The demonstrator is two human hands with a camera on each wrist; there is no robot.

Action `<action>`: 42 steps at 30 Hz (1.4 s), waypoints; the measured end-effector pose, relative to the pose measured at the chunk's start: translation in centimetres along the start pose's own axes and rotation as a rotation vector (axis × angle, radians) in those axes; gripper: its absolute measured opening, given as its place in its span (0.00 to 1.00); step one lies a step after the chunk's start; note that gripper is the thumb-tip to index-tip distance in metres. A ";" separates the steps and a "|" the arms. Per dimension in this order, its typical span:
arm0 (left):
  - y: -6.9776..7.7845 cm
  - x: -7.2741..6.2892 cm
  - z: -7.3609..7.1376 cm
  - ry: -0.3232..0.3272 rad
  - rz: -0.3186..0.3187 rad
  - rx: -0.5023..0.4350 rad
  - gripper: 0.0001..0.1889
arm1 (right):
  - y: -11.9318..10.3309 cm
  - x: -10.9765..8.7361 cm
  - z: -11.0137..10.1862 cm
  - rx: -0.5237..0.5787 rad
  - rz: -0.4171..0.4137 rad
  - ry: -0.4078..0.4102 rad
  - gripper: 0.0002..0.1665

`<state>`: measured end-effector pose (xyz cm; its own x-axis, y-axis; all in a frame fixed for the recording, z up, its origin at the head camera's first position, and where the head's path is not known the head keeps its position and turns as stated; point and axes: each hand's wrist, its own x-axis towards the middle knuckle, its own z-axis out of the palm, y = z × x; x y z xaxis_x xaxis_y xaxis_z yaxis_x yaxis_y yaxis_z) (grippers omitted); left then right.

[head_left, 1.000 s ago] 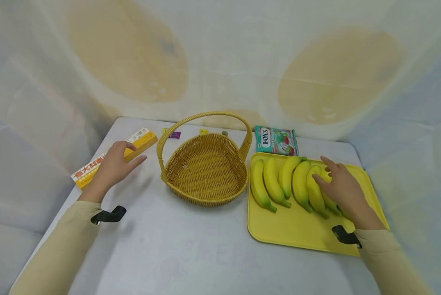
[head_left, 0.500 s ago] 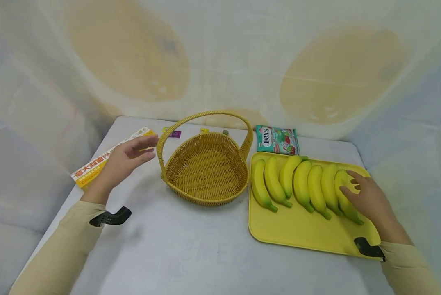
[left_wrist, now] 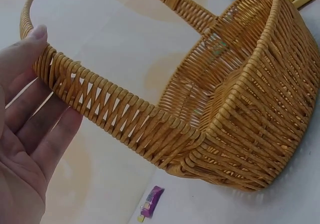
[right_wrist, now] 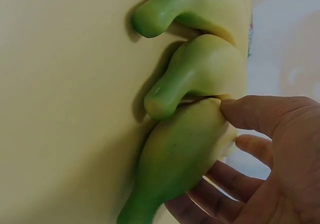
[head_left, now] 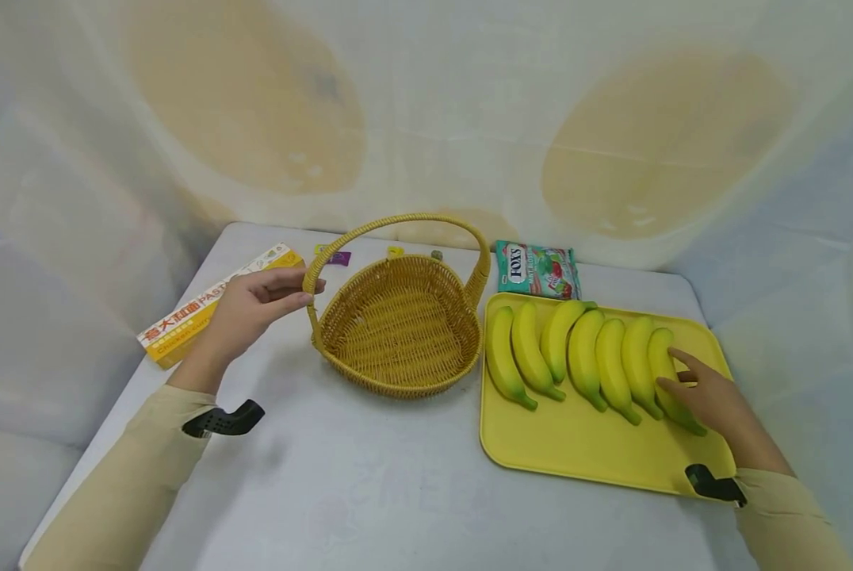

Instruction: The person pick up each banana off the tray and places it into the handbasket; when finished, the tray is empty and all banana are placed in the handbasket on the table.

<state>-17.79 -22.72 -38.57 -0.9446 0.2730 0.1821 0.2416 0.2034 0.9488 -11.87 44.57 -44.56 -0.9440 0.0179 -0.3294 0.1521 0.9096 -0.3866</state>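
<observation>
A pale backdrop with large orange-brown patches (head_left: pixel 434 119) surrounds a white bench (head_left: pixel 398 484). On the bench's right side lies a yellow tray (head_left: pixel 555 444) with rounded corners. Just left of the tray stands a wicker basket (head_left: pixel 398 388), golden brown, its tall handle arching over the top. Left of the basket, a long yellow and white pasta box (head_left: pixel 196 311) lies at a slant, partly hidden behind the left hand.

The left hand (head_left: pixel 251 305) grips the left side of the basket's handle, above where it joins the rim, with the thumb on one face and the fingers on the other. The right hand (head_left: pixel 708 388) is above the tray's right part and pinches the rightmost banana (head_left: pixel 659 354), its thumb against one side and its fingers along the opposite side. That banana lies at the end of the row, green stem toward the person.

A teal FOX'S sweet bag (head_left: pixel 538 271) lies beyond the tray's far edge. Six other bananas (head_left: pixel 582 349) lie side by side on the tray, stretching left from the pinched one. Near the bench's far edge, beyond the basket, are a purple packet (head_left: pixel 338 258) and a small yellow piece (head_left: pixel 395 251).
</observation>
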 end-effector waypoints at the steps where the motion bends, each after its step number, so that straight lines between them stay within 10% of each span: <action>1: 0.0 0.0 0.1 0.005 -0.004 0.001 0.20 | 0.0 0.0 0.1 0.002 0.002 -0.003 0.50; 19: 0.4 -0.1 0.6 0.045 -0.046 0.030 0.22 | -1.0 -0.5 -0.2 0.002 -0.081 0.083 0.46; 42: -1.1 -0.5 0.8 0.046 -0.081 -0.006 0.21 | -10.7 -1.7 -0.4 0.031 -0.274 0.019 0.42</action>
<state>-17.44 -22.32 -39.89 -0.9703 0.2123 0.1163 0.1629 0.2175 0.9624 -12.03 34.98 -39.58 -0.9563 -0.2195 -0.1930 -0.1014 0.8686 -0.4851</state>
